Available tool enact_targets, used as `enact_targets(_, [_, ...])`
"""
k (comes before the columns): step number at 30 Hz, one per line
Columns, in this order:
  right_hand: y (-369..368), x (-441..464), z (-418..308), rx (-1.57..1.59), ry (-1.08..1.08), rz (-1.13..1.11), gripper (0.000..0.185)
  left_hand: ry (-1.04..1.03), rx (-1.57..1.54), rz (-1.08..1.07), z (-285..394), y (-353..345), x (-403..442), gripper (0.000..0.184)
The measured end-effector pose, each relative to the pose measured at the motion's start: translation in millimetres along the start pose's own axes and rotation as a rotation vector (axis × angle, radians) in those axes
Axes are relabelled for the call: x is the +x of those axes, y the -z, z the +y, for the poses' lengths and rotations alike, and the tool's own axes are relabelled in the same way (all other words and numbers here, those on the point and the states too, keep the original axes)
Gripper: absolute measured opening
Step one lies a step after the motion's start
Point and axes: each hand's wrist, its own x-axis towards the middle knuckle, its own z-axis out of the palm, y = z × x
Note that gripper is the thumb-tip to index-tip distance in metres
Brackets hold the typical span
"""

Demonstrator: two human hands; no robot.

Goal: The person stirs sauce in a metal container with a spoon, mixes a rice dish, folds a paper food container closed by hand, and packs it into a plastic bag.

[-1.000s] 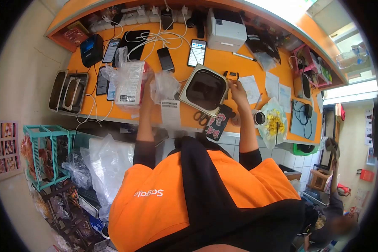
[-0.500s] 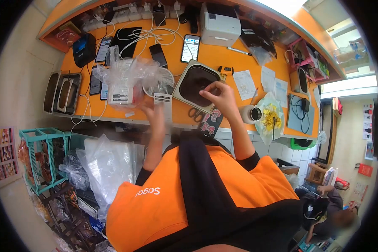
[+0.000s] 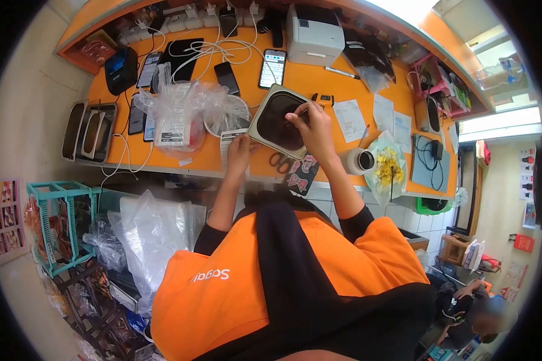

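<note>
A square metal pan (image 3: 277,123) with a dark inside lies tilted on the orange table. Over its right part is my right hand (image 3: 312,123), thumb and fingertips drawn together; whatever they may pinch is too small to make out. My left hand (image 3: 241,149) holds the edge of a white printed slip (image 3: 227,143), close to the pan's left corner. Left of the slip stands a clear plastic bag (image 3: 174,117) around a white and red box. A round lid-like object (image 3: 238,114) shows partly behind the bag's loose end.
Scissors (image 3: 279,161) and a decorated phone (image 3: 302,174) lie at the table's front edge. To the right are an open jar (image 3: 361,161) and yellow food (image 3: 388,167) on paper. A white printer (image 3: 315,36) stands behind. Another person (image 3: 479,313) is at lower right.
The box in its bag has been let go. My left hand has moved right to the slip. My right hand has left the pan's edge and is now above the pan, fingers pinched.
</note>
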Motion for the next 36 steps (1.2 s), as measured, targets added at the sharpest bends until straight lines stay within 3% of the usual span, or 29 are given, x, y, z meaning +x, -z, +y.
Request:
enact_targets(16, [29.5,-24.4,0.0,0.145,-0.164,0.059,0.017,0.032,-0.114,-0.039,-24.8,-0.9,-44.6,0.035])
enact_targets(20, [32.1,-25.7,6.9,0.196,-0.073,0.159,0.016,0.032,-0.031,-0.104,-24.0,14.5,-53.4,0.033])
enact_targets(24, [28.2,-20.2,3.6,0.031,-0.039,0.117,0.019,-0.074,0.088,-0.124,-16.6,23.7,-62.7,0.027])
enact_targets(29, [13.9,-15.0,15.1,0.084,-0.096,0.12,0.022,-0.142,0.232,-0.063,-24.1,37.0,-65.9,0.024])
enact_targets(34, [7.1,2.8,22.5,0.097,-0.152,0.14,0.028,-0.095,0.248,-0.069,-26.8,40.6,-69.0,0.024])
enact_targets(36, [3.4,13.5,17.4,0.156,-0.174,0.271,0.035,-0.102,0.246,-0.083,-27.7,39.5,-68.9,0.024])
